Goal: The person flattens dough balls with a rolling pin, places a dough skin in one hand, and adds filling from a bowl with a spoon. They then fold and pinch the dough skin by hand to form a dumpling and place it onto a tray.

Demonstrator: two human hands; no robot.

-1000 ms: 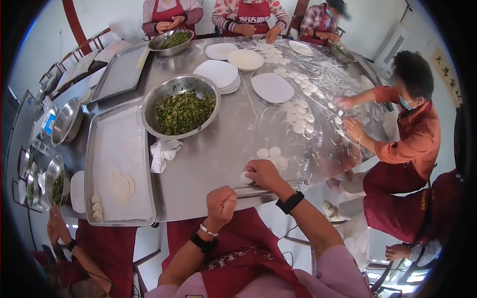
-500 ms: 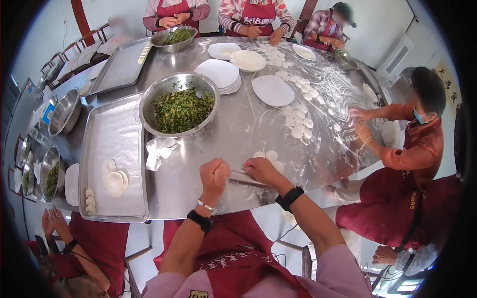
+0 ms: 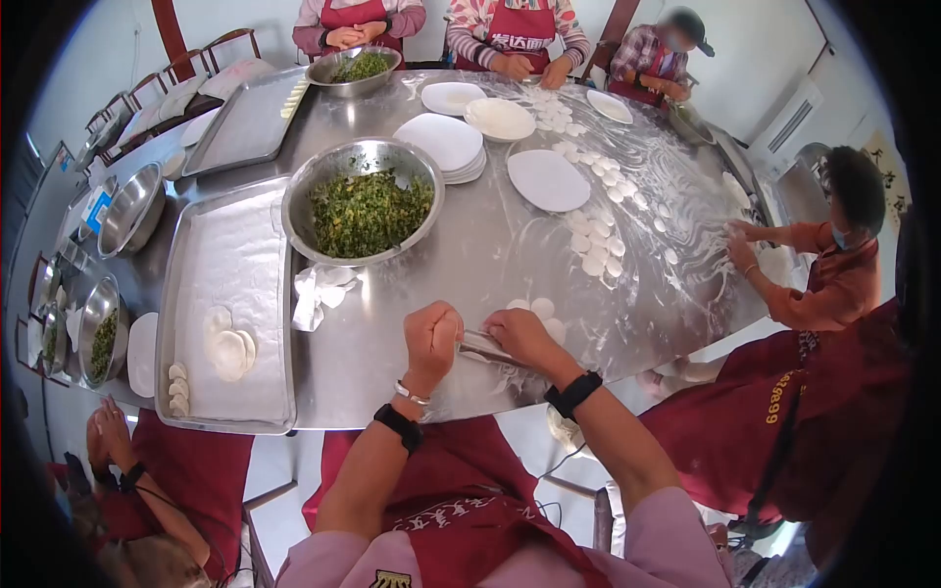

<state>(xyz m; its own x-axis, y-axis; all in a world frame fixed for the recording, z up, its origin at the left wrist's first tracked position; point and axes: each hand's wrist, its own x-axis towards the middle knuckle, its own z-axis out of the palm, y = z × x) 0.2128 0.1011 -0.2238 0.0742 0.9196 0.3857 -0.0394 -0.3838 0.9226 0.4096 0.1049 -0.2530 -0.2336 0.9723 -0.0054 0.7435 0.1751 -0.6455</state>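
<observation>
My left hand (image 3: 431,338) is closed in a fist over the near edge of the steel table; what it holds, if anything, is hidden. Beside it, my right hand (image 3: 527,338) curls its fingers over a grey, rod-like thing (image 3: 477,345) that slants between the two hands; its exact kind I cannot make out. Just beyond my right hand lie several round dough wrappers (image 3: 538,310). A steel bowl of chopped green filling (image 3: 371,218) stands farther off, ahead and to the left. White, crumpled pieces (image 3: 321,292) lie at its foot.
Left is a lined tray (image 3: 227,294) with flat dough rounds (image 3: 229,355) and several dumplings (image 3: 177,390). White plates (image 3: 441,143) are stacked beyond the bowl. More wrappers (image 3: 595,241) lie on the floured table (image 3: 431,279). Co-workers surround it; one in orange (image 3: 833,279) reaches in from the right.
The view has shifted slightly. My hands stay close together around the rod-like thing, with the left fist slightly higher. The co-worker in orange has drawn both hands a little to the right.
</observation>
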